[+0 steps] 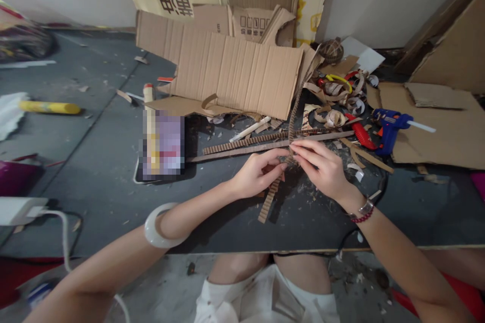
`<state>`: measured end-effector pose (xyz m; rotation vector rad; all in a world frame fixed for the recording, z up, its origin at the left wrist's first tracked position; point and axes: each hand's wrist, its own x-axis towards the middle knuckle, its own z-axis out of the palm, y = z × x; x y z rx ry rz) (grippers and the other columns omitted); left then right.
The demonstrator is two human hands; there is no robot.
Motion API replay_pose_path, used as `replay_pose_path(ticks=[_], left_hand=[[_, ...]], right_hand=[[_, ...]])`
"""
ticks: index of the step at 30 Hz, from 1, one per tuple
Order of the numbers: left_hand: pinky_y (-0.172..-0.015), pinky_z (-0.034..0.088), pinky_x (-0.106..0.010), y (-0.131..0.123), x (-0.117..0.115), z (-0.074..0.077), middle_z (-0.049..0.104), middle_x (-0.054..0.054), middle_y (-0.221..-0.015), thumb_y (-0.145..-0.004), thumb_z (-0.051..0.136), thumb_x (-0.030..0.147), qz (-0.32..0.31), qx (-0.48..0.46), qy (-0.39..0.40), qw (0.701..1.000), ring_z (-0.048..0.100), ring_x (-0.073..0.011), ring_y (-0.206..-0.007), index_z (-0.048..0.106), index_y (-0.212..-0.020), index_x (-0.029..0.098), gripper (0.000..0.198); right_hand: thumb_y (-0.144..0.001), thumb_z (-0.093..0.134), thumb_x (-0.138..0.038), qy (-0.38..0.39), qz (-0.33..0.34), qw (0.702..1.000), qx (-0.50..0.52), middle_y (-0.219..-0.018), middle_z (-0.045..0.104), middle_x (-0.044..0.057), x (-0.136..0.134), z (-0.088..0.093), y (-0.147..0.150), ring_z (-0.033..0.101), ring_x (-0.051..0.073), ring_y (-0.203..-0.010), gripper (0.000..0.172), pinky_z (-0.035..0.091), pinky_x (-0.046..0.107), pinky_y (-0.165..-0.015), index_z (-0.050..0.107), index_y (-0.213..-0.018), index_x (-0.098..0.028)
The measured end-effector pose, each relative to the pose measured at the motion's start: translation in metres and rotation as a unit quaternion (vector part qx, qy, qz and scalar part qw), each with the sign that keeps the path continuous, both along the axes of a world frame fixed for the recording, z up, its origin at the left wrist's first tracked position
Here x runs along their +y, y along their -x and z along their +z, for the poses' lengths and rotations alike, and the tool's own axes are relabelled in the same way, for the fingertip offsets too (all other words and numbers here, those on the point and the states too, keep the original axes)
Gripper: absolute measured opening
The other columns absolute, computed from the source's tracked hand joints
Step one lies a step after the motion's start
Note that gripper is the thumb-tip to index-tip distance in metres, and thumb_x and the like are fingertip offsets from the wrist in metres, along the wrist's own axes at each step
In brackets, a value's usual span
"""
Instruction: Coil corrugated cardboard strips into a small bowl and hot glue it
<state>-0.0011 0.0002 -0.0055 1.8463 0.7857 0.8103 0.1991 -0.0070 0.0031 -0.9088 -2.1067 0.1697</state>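
Dark surface [223, 227] littered with cardboard scraps and shavings; flattened corrugated cardboard [235, 73] piled toward the far edge, blue hot glue gun [390, 128] near the right edge. Crossed corrugated cardboard strips [242, 144] mid-surface, between both hands. Left hand [257, 175] half-closed, fingertips pinching the strips; right hand [318, 166] curled, gripping their crossing.

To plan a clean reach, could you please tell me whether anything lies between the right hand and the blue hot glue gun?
Yes. Between the right hand and the blue hot glue gun lie a red-handled tool, right beside the gun, and a bent cardboard strip.
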Motion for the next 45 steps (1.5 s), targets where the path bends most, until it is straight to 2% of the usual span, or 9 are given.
replay_pose_path(ticks=[7, 16, 20, 28, 34, 38, 45], left_hand=[[-0.049, 0.047, -0.016, 0.0014, 0.0007, -0.0031, 0.067, -0.003, -0.064, -0.092, 0.048, 0.022, 0.006, 0.006, -0.039, 0.999, 0.059, -0.0088, -0.049, 0.053, -0.117, 0.008, 0.029], [-0.049, 0.045, -0.014, 0.0015, -0.0014, -0.0021, 0.067, -0.001, -0.065, -0.092, 0.049, 0.022, -0.010, 0.031, -0.046, 0.998, 0.058, -0.0070, -0.048, 0.053, -0.117, 0.010, 0.028], [-0.051, 0.047, -0.016, 0.0016, -0.0021, -0.0008, 0.068, -0.001, -0.066, -0.092, 0.048, 0.023, -0.018, 0.039, -0.040, 0.998, 0.059, -0.0079, -0.051, 0.052, -0.118, 0.011, 0.029], [-0.053, 0.047, -0.017, 0.0011, -0.0037, 0.0006, 0.068, -0.002, -0.066, -0.092, 0.047, 0.025, -0.021, 0.064, -0.031, 0.997, 0.060, -0.0091, -0.053, 0.051, -0.117, 0.010, 0.029], [-0.048, 0.044, -0.016, 0.0004, -0.0042, 0.0018, 0.067, -0.001, -0.064, -0.092, 0.048, 0.026, -0.035, 0.066, -0.009, 0.997, 0.058, -0.0088, -0.048, 0.050, -0.117, 0.010, 0.030], [-0.045, 0.042, -0.015, 0.0004, -0.0048, 0.0018, 0.066, 0.000, -0.061, -0.091, 0.048, 0.025, -0.027, 0.058, -0.004, 0.998, 0.055, -0.0075, -0.045, 0.049, -0.118, 0.010, 0.031], [-0.048, 0.045, -0.016, 0.0003, -0.0048, 0.0016, 0.067, -0.002, -0.061, -0.091, 0.047, 0.025, -0.026, 0.033, 0.001, 0.999, 0.059, -0.0097, -0.049, 0.047, -0.120, 0.008, 0.033]], right_hand=[[-0.090, 0.053, -0.013, -0.001, 0.027, 0.999, -0.033, -0.116, 0.066, 0.010, 0.0001, 0.0009, -0.0032, 0.061, 0.019, -0.110, 0.036, 0.053, 0.034, -0.097, 0.057, -0.126, -0.019], [-0.086, 0.059, -0.011, -0.027, 0.003, 0.999, 0.019, -0.106, 0.071, 0.008, -0.0020, -0.0003, -0.0003, 0.066, 0.017, -0.099, 0.026, 0.057, 0.032, -0.091, 0.065, -0.109, -0.019], [-0.084, 0.059, -0.008, -0.063, -0.004, 0.998, 0.008, -0.102, 0.072, 0.009, -0.0031, -0.0004, 0.0003, 0.068, 0.017, -0.097, 0.024, 0.057, 0.032, -0.090, 0.064, -0.105, -0.016], [-0.084, 0.056, -0.009, -0.095, -0.001, 0.992, -0.086, -0.100, 0.071, 0.012, -0.0086, 0.0018, 0.0002, 0.067, 0.021, -0.099, 0.019, 0.058, 0.037, -0.089, 0.062, -0.101, -0.016], [-0.082, 0.058, -0.007, -0.112, -0.031, 0.992, -0.040, -0.094, 0.072, 0.011, -0.0058, -0.0014, -0.0006, 0.069, 0.018, -0.091, 0.018, 0.059, 0.031, -0.084, 0.060, -0.097, -0.016], [-0.082, 0.059, -0.008, -0.081, -0.032, 0.996, 0.012, -0.093, 0.071, 0.009, -0.0020, -0.0015, -0.0020, 0.068, 0.017, -0.090, 0.018, 0.058, 0.031, -0.082, 0.058, -0.097, -0.018], [-0.084, 0.062, -0.018, -0.030, 0.007, 0.999, 0.010, -0.101, 0.068, 0.009, 0.0005, 0.0000, 0.0003, 0.063, 0.021, -0.101, 0.016, 0.054, 0.042, -0.092, 0.059, -0.099, -0.021]])
